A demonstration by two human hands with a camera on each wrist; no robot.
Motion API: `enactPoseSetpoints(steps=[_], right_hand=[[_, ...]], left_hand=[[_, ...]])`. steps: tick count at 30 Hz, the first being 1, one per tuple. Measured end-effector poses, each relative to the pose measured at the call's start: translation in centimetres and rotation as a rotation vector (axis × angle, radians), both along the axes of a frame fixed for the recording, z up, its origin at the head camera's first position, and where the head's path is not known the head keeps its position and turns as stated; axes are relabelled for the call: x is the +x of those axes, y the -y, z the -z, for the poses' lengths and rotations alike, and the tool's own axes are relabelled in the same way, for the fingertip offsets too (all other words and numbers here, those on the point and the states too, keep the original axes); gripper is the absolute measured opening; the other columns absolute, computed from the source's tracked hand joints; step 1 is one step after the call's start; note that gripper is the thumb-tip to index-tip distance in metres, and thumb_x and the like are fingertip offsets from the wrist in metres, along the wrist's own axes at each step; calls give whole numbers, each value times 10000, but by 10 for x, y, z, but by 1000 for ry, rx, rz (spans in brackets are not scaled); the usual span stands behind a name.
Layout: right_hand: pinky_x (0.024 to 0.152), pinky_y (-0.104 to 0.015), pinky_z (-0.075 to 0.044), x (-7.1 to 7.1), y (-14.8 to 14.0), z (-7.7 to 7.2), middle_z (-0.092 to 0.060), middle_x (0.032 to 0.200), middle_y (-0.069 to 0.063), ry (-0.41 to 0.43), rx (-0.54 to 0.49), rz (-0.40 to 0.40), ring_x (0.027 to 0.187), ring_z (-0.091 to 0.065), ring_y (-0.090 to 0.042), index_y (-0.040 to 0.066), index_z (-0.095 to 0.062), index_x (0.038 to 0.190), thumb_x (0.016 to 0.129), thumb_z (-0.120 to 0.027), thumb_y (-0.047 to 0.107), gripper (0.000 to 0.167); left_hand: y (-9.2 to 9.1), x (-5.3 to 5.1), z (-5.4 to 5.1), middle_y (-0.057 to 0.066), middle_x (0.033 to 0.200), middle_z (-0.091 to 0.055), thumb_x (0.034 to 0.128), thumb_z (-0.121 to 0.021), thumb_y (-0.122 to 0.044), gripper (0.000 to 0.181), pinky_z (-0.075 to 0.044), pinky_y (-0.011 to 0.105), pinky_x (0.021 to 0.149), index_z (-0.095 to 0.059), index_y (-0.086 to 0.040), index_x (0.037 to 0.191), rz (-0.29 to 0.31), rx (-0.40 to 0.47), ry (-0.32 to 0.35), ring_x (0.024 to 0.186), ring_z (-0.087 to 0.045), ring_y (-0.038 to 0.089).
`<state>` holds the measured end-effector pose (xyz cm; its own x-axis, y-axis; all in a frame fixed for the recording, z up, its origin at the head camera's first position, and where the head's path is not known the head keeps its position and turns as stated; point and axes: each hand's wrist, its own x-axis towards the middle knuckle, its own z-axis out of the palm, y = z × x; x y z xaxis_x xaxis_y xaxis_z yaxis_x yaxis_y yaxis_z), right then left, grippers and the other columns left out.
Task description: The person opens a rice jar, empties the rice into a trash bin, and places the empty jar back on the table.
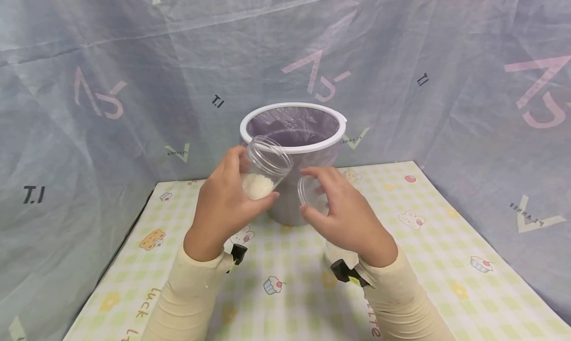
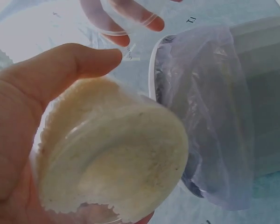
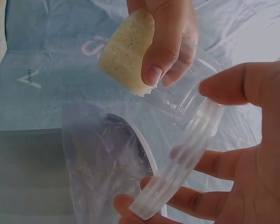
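Left hand [image 1: 220, 199] curls round the jar [image 1: 267, 166], which tilts mouth-up to the right, in front of the bin [image 1: 286, 209]; right hand [image 1: 349, 209], fingers curved, grips the lid [image 1: 309, 192] by its rim, just right of that mouth

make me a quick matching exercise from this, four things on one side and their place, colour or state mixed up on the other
Column 1
1. jar
2. clear lid
3. bin
4. tablecloth

Column 2
A. lined with a thin plastic bag
B. green and white checks, with printed pictures
C. tilted, in the left hand
D. held by the fingers of the right hand

Right pairs: 1-C, 2-D, 3-A, 4-B
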<state>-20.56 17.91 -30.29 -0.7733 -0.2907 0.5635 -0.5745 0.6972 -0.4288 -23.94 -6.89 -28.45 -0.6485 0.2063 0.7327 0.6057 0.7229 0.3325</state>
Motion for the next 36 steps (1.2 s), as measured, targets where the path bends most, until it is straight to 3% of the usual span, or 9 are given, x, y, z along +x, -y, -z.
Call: enactPoseSetpoints(steps=[3, 8, 12, 15, 19, 27, 36], right_hand=[[815, -383, -546, 0, 5, 4, -561, 1372, 55, 23, 45, 6, 1047, -640, -142, 291, -524, 1445, 880, -671, 315, 584], [786, -345, -519, 0, 12, 9, -542, 1380, 83, 47, 99, -5, 843, -576, -106, 313, -535, 1432, 852, -673, 317, 596], [819, -340, -519, -1, 17, 14, -540, 1356, 85, 63, 115, -15, 942, -587, -103, 319, -539, 1425, 835, -693, 300, 610], [865, -343, -527, -3, 21, 18, -538, 1349, 75, 78, 135, -29, 1082, -585, -104, 317, -544, 1418, 832, -711, 307, 610], [928, -346, -525, -6, 27, 23, -530, 1364, 44, 84, 172, -57, 1156, -569, -115, 277, -553, 1423, 837, -731, 323, 614], [919, -360, -514, -19, 42, 40, -530, 1300, -38, 128, 276, -147, 1092, -558, -189, 239, -563, 1440, 840, -790, 346, 651], [915, -376, -513, -29, 63, 67, -578, 1270, -55, 189, 414, -168, 1072, -589, -220, 210, -569, 1439, 814, -813, 380, 693]], left_hand=[[3, 0, 7, 109, 1115, -656, 640, -940, -458, 941, -543, 449, 729, -472, -96, 1372, -5, 39, 30, 976, -659, 258], [10, 2, 18, 123, 1121, -645, 635, -950, -440, 971, -532, 466, 742, -453, -90, 1392, -34, 84, 47, 967, -653, 280], [13, 2, 23, 120, 1089, -619, 637, -944, -444, 963, -520, 472, 706, -452, -75, 1378, -54, 88, 28, 893, -624, 292], [15, 2, 23, 111, 1081, -605, 639, -938, -450, 954, -513, 472, 689, -456, -69, 1370, -66, 94, 15, 865, -612, 297], [15, 3, 20, 111, 1102, -612, 649, -934, -446, 944, -511, 471, 705, -455, -73, 1371, -67, 123, 10, 912, -627, 300], [17, 6, 16, 115, 1107, -633, 659, -937, -447, 951, -506, 477, 731, -437, -86, 1383, -58, 169, 6, 946, -643, 292], [20, 8, 18, 133, 1125, -626, 677, -932, -424, 940, -514, 482, 757, -425, -105, 1401, -42, 202, 18, 974, -636, 279]])
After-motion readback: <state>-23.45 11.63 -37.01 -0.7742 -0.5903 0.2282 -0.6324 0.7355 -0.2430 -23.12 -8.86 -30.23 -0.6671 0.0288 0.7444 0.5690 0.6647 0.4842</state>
